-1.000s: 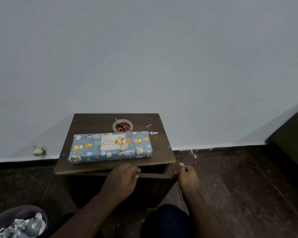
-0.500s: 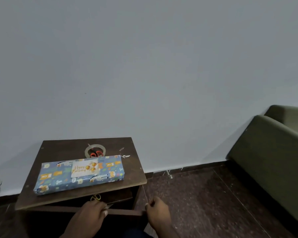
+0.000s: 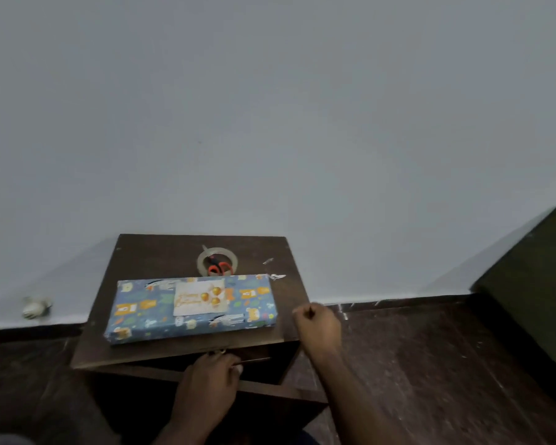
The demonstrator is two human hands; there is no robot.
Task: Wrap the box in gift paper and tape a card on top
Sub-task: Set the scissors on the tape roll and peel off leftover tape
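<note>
The box [image 3: 191, 308] looks fully wrapped in blue gift paper, w/ the card [image 3: 200, 298] lying flat on top near the middle; whether tape holds it can't be read from here. So the task seems about done, prob. just tidying up left.

Left hand [image 3: 211, 385] is curled around the front rail of the small table [image 3: 161, 255], below the tabletop edge, fingers closed on the wood or on a small gold-coloured thing just beyond the knuckles, can't tell which. Right hand [image 3: 318, 326] is a loose fist, nothing visibly in it, hovering just off the table's right edge, close to the right end of the box.

Beyond both hands, behind the box: a tape roll [image 3: 217, 260] lying flat, w/ red-handled scissors [image 3: 219, 268] sitting inside its ring. Few scraps of tape [image 3: 276, 276] stuck to the tabletop just ahead of the right hand.

If the table's being shifted or a drawer pushed in, do it slow & level so the box doesn't slide off; it sits near the front edge. Press the card corners down once more to be safe.

The space under the tabletop is too dark to see any contents.
</note>
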